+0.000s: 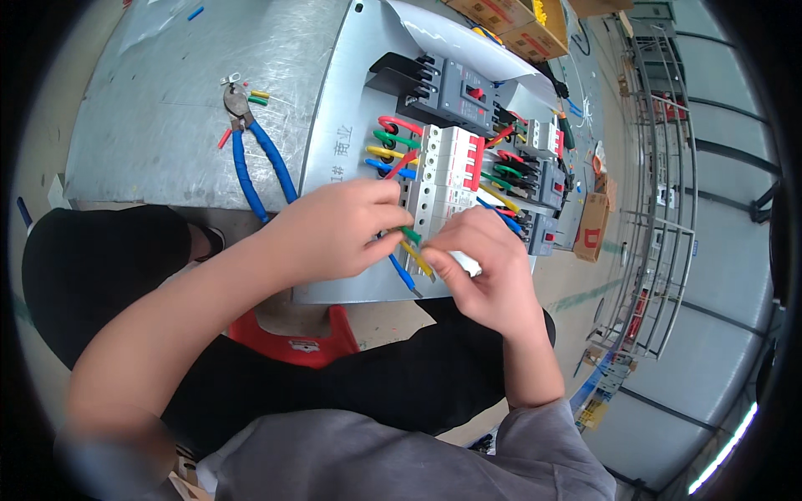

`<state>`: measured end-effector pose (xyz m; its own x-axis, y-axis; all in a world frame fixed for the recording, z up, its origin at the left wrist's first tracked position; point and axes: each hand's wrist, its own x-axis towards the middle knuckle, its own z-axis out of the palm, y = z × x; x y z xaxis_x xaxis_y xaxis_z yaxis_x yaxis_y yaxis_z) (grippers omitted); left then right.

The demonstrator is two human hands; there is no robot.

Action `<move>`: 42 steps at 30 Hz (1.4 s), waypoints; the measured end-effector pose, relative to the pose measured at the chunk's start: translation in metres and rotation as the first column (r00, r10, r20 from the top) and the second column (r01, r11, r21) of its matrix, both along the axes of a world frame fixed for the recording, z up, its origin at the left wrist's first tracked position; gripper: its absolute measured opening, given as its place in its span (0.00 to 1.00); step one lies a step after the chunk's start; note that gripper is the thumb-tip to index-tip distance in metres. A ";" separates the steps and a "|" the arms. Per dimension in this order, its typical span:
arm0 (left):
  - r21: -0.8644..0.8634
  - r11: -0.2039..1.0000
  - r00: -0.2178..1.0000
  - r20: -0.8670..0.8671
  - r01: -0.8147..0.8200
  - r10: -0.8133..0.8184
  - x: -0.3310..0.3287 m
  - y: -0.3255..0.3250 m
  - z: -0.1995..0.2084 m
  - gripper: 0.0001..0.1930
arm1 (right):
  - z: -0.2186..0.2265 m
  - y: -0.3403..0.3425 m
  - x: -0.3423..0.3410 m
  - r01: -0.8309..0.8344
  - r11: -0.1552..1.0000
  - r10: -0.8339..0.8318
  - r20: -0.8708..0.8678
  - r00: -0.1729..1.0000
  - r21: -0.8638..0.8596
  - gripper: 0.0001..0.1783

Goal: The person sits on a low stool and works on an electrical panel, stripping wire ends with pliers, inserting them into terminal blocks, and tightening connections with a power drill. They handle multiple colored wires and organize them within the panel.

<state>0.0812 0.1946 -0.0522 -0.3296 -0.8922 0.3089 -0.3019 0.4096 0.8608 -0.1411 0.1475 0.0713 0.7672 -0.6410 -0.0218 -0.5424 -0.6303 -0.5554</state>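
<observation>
My left hand [359,224] is closed, its thumb and fingers pinching a green wire [410,235] near its end. Close beside it, my right hand [489,263] has thumb and forefinger brought together at the green wire's tip; what lies between them is hidden. Below the fingers, a yellow wire [417,258] and a blue wire [404,274] hang loose with bare ends. Both hands are over the lower end of a row of white circuit breakers [451,159] with red levers. Red, green, yellow and blue wires enter the row's upper left side.
The grey metal panel [330,179] also carries a large dark grey breaker [455,92] and smaller breakers [547,179] on the right. Blue-handled cable cutters [251,146] lie on the metal table [159,108] among wire scraps. A red stool [301,338] stands below; cardboard boxes [535,37] are at the far edge.
</observation>
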 end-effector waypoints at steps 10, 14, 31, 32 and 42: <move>-0.072 0.991 0.986 0.132 0.115 -0.105 0.005 -0.003 0.011 0.12 | -0.004 -0.002 -0.008 -0.124 0.991 0.122 -0.041 0.992 -0.056 0.08; -0.034 0.992 0.985 0.132 0.121 -0.116 0.006 -0.004 0.008 0.13 | -0.003 -0.005 -0.010 -0.078 0.997 0.078 -0.033 0.996 0.009 0.09; -0.007 0.985 0.982 0.075 0.173 -0.172 0.007 -0.017 0.017 0.08 | -0.004 -0.008 -0.003 0.039 0.999 -0.038 -0.025 0.999 0.027 0.07; -0.031 0.988 0.987 0.059 0.154 -0.152 0.006 -0.017 0.015 0.08 | -0.003 -0.009 -0.003 0.045 0.999 -0.045 -0.025 0.999 0.030 0.07; -0.157 0.987 0.998 0.056 0.024 -0.015 -0.005 -0.025 0.009 0.09 | 0.002 -0.022 -0.001 0.220 0.962 -0.218 -0.028 0.975 0.163 0.08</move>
<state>0.0764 0.1696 -0.0429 -0.3668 -0.8267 0.4266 -0.3372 0.5455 0.7673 -0.1417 0.1254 0.0738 0.6076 -0.7803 -0.1481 -0.6632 -0.3958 -0.6353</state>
